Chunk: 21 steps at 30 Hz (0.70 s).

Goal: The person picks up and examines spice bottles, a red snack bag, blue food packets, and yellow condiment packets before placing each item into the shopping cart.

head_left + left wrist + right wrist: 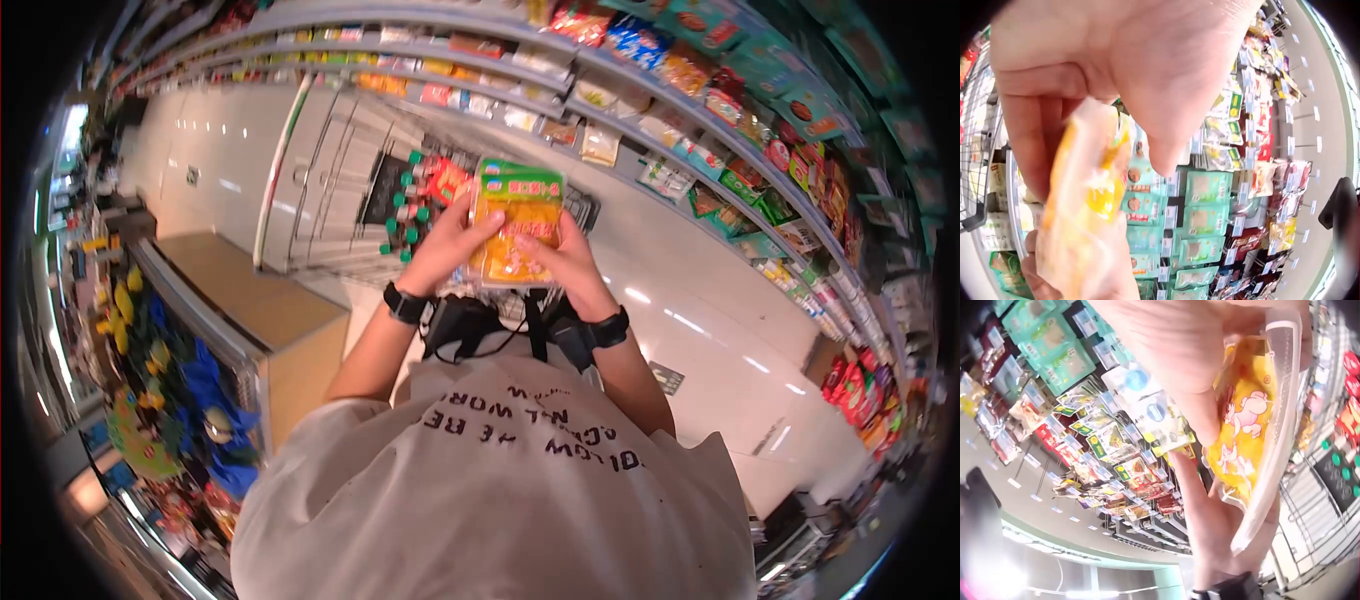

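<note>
Held upright at the middle of the head view, flat plastic packets point(518, 262), rectangular and stacked face to back, with green header bands staggered at twelve o'clock and glossy yellow-orange fronts below. Seen closer in the right wrist view: clear, slick film, a softly bulging yellow face printed with pink cartoon figures, and a stiff, finely ribbed seal along the edge. Cannot tell the exact count in the stack. Gripped from nine o'clock by the left hand point(450, 245), with thumb laid across the front; gripped likewise from about four o'clock by the right hand point(578, 265), with thumb angled inward over the yellow. Blurred and nearly edge-on in the left wrist view. Around both wrists, dark bands point(405, 304). Near the packets toward ten o'clock, a shiny red bag point(450, 181) and green-capped bottles point(407, 212) inside a thin-wired metal cart point(977, 119). At six o'clock, a smooth pale shirt point(480, 480) with black lettering. Beyond, toward one o'clock, long shelves point(650, 82) of crinkled, glossy bags; toward four o'clock, polished pale floor point(715, 330); toward eight o'clock, a boxy tan counter point(235, 275).
</note>
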{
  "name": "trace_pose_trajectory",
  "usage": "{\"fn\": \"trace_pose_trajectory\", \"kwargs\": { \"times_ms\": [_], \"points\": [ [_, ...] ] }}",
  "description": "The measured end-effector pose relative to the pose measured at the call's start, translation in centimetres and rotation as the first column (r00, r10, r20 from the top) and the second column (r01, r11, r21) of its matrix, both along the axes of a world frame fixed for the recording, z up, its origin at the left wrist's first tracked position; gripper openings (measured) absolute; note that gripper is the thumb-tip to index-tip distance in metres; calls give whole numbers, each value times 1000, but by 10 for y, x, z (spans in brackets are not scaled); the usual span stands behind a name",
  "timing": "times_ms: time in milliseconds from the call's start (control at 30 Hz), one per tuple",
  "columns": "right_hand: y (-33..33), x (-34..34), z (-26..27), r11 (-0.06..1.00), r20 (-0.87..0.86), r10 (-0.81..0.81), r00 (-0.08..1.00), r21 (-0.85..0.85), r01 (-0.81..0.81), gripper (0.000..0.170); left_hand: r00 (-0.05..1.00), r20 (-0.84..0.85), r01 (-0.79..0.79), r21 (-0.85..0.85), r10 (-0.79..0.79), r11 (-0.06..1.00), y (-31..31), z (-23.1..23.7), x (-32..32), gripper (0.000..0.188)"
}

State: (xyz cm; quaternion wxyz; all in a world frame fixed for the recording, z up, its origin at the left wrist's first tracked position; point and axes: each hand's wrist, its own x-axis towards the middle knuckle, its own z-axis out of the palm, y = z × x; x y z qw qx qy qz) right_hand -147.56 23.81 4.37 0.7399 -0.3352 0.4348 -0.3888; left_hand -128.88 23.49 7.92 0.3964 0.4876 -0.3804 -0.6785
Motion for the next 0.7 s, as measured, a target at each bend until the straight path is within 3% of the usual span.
{"fn": "trace_pose_trajectory", "kwargs": {
  "times_ms": [67,100,200,267,333,433,500,600,700],
  "points": [
    [22,22,16,999,66,22,998,23,-23,53,999,38,0,-104,4,995,28,-11,38,53],
    [28,31,18,997,69,77,995,10,-78,50,999,-19,-28,-19,28,999,41,-5,53,48],
    [54,60,36,991,-30,111,993,77,-109,45,992,-104,-82,-44,78,996,74,-14,89,42],
    [65,69,50,997,-159,71,985,7,-71,44,989,-133,-72,-72,62,995,85,-9,102,41],
    [74,70,55,999,-171,28,985,-33,-34,40,990,-80,-126,-153,115,980,87,1,116,40],
    [83,60,72,1000,-102,-3,995,-3,3,41,977,-159,-165,-126,144,978,93,19,129,39],
    [84,43,80,997,76,35,997,68,-40,42,972,-184,-171,-117,148,978,98,30,132,39],
    [94,20,85,996,169,0,986,87,-15,46,966,-207,-183,-136,152,974,110,50,122,39],
    [103,-5,100,993,345,-17,938,117,-25,47,903,-386,-198,16,188,980,125,69,96,38]
  ]
}}
